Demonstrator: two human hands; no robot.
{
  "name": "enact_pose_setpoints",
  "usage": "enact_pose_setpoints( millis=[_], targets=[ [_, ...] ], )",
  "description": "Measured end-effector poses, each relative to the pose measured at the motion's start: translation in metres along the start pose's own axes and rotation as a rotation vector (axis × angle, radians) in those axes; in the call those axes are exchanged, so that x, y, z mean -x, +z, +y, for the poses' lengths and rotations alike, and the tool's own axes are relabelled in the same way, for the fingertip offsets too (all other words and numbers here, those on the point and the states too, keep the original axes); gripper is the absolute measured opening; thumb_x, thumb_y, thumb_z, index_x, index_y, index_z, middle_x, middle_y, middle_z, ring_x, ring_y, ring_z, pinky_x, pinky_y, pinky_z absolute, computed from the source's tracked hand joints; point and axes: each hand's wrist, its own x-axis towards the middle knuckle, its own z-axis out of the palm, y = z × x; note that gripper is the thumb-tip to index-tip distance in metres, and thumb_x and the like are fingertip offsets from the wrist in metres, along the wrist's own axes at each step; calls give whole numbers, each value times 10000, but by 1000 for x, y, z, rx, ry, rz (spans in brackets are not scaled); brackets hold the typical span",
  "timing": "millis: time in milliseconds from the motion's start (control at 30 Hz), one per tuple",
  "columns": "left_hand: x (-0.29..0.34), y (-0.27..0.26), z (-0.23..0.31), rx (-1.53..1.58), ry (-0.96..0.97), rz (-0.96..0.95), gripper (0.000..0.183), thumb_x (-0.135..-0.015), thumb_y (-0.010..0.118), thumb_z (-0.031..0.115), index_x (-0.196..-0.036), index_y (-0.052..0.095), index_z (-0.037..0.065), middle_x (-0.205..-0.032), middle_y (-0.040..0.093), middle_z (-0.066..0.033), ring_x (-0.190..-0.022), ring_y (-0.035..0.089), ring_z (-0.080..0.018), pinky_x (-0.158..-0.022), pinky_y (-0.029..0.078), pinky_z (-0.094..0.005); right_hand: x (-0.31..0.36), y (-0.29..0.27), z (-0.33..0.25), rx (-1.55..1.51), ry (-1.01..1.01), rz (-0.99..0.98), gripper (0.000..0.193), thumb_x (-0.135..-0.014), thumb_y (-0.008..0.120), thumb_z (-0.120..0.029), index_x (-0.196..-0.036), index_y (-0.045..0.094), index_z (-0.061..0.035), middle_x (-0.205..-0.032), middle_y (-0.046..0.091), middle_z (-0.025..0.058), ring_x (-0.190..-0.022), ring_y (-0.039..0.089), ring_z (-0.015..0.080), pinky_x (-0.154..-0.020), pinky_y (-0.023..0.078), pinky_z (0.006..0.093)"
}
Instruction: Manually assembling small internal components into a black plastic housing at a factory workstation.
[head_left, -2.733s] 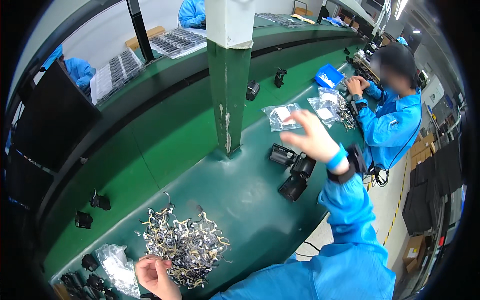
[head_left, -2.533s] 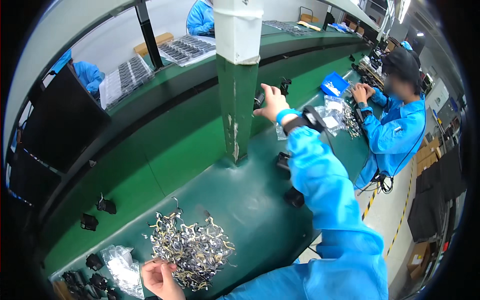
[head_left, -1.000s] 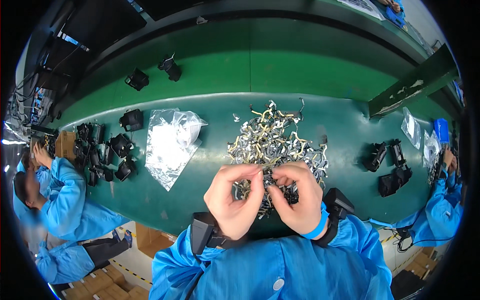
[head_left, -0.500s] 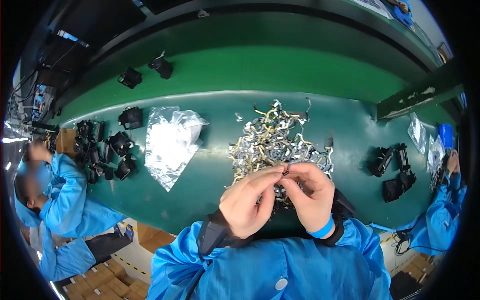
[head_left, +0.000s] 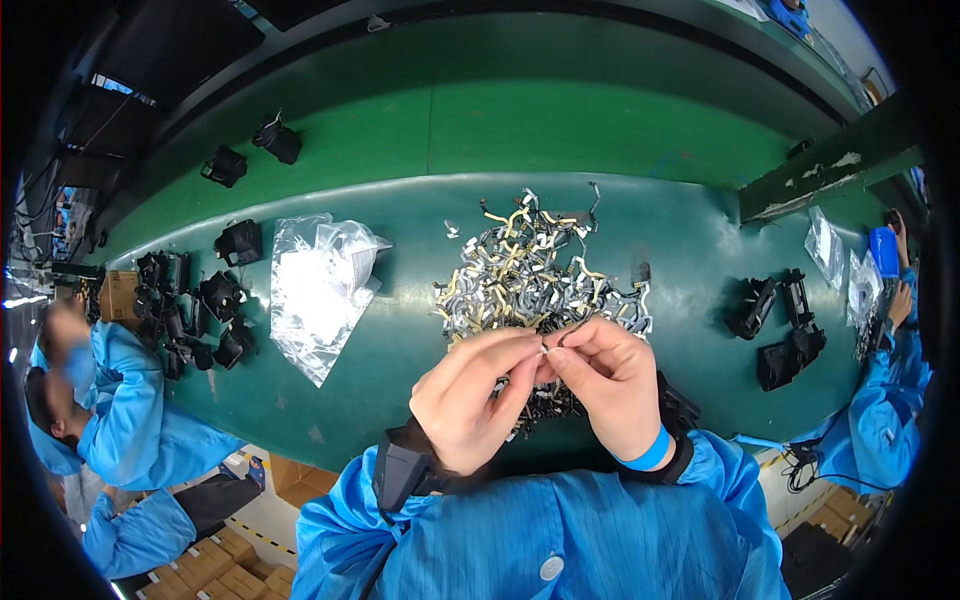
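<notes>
Head view: both hands meet just above the near edge of the dark green work surface [head_left: 330, 400], directly in front of the person's chest. The left hand [head_left: 470, 405] and the right hand [head_left: 610, 385] pinch one small bent metal clip [head_left: 556, 338] between thumb and forefinger tips, each grip narrow and closed on that piece. The clip is lifted off the surface and held close to the body, probably so that the fingertips can work on it under the eyes; its exact shape is too small to tell. The left wrist is turned inward with the knuckles up, the fingers curled; the right hand mirrors it, palm toward the left, a blue band [head_left: 650, 455] round its wrist. Both forearms, in blue smock sleeves [head_left: 520, 530], rise from the lower edge.

Just beyond the fingers lies a loose heap of silver and brass-coloured metal clips [head_left: 530, 270], within easy reach. To its left sits a crumpled clear plastic bag [head_left: 320, 280]. Black plastic housings lie in a cluster at the far left [head_left: 190, 310] and a few at the right [head_left: 780, 330]. Other people in blue smocks work at both ends of the surface.
</notes>
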Motion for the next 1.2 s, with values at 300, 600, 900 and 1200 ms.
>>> enact_pose_setpoints(
  millis=[300,600,900,1200],
  targets=[
    [2,-1,-4,451,-419,-45,172,-814,704,-70,-978,681,-25,-952,695,-115,-817,702,-151,-729,562,-265,1,-1,-4,131,53,-39,43,-946,572,7,-986,589,10,-972,677,68,-869,656,110,-778,544,254],
    [-4,-6,1,66,-109,-114,198,-787,712,-65,-977,684,-17,-950,699,-128,-834,703,-219,-722,558,-289,1,-1,-2,270,-29,34,57,-905,614,27,-931,564,14,-871,696,66,-826,680,112,-714,548,250],
    [-4,-9,8,-131,78,-53,236,-722,752,-47,-938,687,23,-975,687,-84,-738,690,-211,-616,558,-294,1,-2,-2,389,-74,85,97,-866,646,15,-886,552,1,-779,683,52,-742,648,68,-634,508,232],
    [-2,-10,6,-148,38,-140,242,-721,730,-83,-938,691,16,-967,687,-103,-809,704,-228,-680,570,-294,2,1,-6,664,-201,67,122,-815,690,-2,-844,572,-4,-721,653,44,-659,641,83,-600,507,246]
  ],
)
